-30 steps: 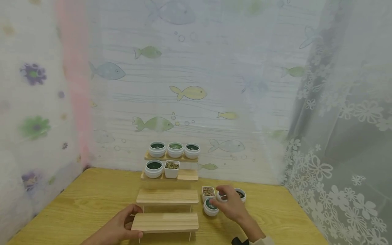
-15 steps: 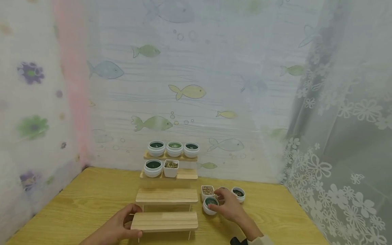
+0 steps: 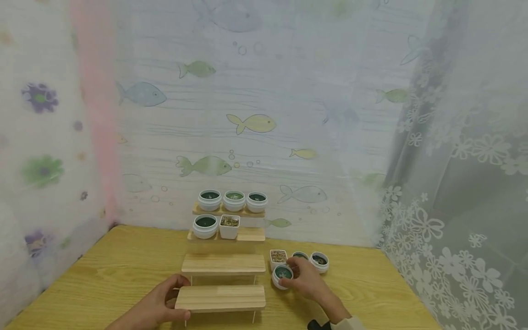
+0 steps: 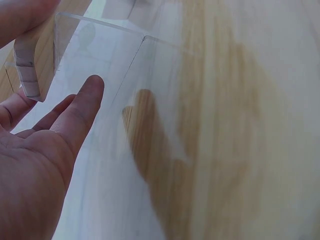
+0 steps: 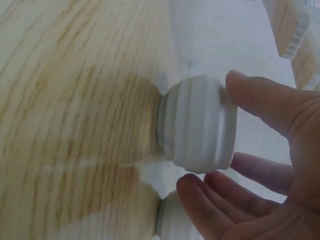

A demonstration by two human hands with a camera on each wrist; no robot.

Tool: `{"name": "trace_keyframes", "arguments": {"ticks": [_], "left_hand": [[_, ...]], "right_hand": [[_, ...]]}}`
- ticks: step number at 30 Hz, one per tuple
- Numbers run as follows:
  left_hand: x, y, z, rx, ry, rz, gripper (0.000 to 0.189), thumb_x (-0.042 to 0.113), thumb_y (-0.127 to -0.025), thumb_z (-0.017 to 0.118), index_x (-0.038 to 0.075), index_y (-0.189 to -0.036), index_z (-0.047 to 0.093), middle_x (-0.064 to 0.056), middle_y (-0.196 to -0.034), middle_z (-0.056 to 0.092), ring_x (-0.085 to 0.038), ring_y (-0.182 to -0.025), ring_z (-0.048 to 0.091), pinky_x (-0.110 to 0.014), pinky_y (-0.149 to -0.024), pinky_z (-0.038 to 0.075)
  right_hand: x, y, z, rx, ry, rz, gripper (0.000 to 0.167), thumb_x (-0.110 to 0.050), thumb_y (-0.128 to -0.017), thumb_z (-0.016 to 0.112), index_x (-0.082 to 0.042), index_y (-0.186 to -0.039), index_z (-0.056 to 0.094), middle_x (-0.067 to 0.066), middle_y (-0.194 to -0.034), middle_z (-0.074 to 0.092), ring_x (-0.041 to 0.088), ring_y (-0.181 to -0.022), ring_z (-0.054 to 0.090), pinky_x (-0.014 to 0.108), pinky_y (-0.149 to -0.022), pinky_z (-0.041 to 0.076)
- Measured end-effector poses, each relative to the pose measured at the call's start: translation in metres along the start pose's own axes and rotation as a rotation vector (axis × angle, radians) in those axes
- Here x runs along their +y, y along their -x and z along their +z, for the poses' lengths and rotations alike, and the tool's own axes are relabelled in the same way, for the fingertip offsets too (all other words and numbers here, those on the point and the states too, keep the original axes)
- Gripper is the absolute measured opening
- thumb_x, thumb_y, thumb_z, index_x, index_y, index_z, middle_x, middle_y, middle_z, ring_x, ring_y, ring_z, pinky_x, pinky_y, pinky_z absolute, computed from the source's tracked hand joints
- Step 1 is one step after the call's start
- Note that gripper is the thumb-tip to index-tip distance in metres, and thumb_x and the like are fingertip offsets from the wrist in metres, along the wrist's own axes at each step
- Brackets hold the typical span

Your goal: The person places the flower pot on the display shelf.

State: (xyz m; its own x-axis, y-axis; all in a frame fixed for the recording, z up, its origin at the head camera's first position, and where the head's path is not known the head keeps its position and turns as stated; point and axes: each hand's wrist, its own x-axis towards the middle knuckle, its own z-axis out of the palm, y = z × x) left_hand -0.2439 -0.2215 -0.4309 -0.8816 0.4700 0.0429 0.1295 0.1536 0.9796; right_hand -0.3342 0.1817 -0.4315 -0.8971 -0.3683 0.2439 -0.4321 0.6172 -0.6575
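Note:
My right hand [image 3: 307, 282] grips a small round white pot [image 3: 283, 275] with a dark green inside, standing on the table. In the right wrist view my thumb lies at the rim of this ribbed pot [image 5: 195, 125], with fingers on the opposite side. My left hand [image 3: 154, 302] holds the left end of the lowest shelf [image 3: 220, 298] of a stepped stand with wooden shelves and clear supports, thumb in front and fingers behind. The left wrist view shows the left hand [image 4: 40, 160] at the board's end, beside a clear panel [image 4: 102, 45].
Beside the held pot stand a square white pot [image 3: 278, 257] of brown bits and two round pots, one [image 3: 319, 262] at the right. Three round pots fill the top shelf. The second shelf bears a round pot [image 3: 205, 227] and a square pot [image 3: 229, 227].
My right hand has come slightly down and left, its thumb and fingers closing around the near round pot. The left hand keeps its place on the stand.

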Motion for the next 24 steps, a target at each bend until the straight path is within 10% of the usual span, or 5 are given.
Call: {"name": "trace_keyframes", "arguments": {"ticks": [24], "left_hand": [[-0.0006,-0.0015,-0.0013,-0.003,-0.005,0.004,0.054,0.01,-0.085,0.071,-0.007,-0.124,0.037,-0.019,-0.12,0.046,-0.034,-0.11,0.05,-0.034,-0.082,0.05]], "right_hand": [[-0.0023,0.0,0.0004,-0.011,-0.012,-0.008,0.051,-0.029,-0.076,0.079,-0.001,-0.115,0.061,0.009,-0.107,0.064,0.023,-0.09,0.063,0.037,-0.074,0.052]]}}
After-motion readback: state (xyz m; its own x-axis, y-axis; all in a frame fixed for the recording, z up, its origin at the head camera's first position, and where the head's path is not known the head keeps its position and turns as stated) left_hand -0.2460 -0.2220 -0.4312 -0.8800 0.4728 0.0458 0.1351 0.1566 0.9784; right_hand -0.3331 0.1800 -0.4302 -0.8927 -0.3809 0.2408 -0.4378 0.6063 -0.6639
